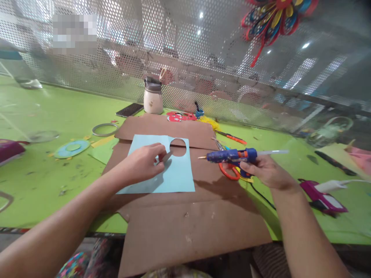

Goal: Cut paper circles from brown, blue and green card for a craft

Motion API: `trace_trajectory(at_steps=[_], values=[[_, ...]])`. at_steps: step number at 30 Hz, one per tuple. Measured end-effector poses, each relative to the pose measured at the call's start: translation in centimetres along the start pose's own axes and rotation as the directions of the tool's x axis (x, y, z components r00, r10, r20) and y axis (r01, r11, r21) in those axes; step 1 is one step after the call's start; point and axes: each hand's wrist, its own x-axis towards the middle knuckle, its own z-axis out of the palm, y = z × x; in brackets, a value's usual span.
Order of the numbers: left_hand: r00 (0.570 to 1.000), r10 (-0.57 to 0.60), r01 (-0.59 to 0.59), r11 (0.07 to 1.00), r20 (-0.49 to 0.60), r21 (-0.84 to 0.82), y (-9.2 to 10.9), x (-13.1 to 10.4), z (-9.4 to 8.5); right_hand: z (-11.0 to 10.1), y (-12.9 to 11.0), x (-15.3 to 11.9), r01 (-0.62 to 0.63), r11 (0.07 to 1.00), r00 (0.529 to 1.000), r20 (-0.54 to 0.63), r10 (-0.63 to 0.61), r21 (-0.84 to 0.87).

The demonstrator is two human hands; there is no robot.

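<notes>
A blue glue gun (228,155) with orange parts was held up in the right hand (271,170), above the brown cardboard (191,231). Its thin tip (202,157) was pointed left, and a long clear glue stick (274,152) was seen poking out of its back. A sheet of light blue paper (174,177) was laid flat on the cardboard, partly covered by the left hand (146,160). Near its top right corner a big round hole (177,147) was seen, with brown showing through. A small, thin gray piece (167,156) was pinched in the left hand, by the hole's edge. Its full shape could not be told.
</notes>
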Motion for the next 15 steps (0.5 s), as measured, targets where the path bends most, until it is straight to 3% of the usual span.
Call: trace_trajectory(at_steps=[3, 6, 10, 15], values=[[0.979, 0.115, -0.13, 0.988, 0.171, 0.078, 0.2, -0.4, 0.3, 1.1, 0.2, -0.2, -0.047, 0.996, 0.994, 0.094, 0.054, -0.076], [0.953, 0.206, -0.232, 0.968, 0.22, 0.098, 0.6, -1.1, 0.6, 2.0, 0.4, -0.2, -0.05, 0.981, 0.983, 0.165, 0.082, -0.19], [0.952, 0.215, -0.244, 0.963, 0.219, 0.115, 1.1, -1.8, 0.8, 2.9, 0.5, 0.0, 0.001, 0.945, 0.973, 0.219, 0.074, -0.328], [0.949, 0.159, -0.213, 0.96, 0.273, 0.183, 1.2, -1.8, 1.0, 3.6, 0.1, 0.4, 0.017, 0.929, 0.97, 0.23, 0.075, -0.371]])
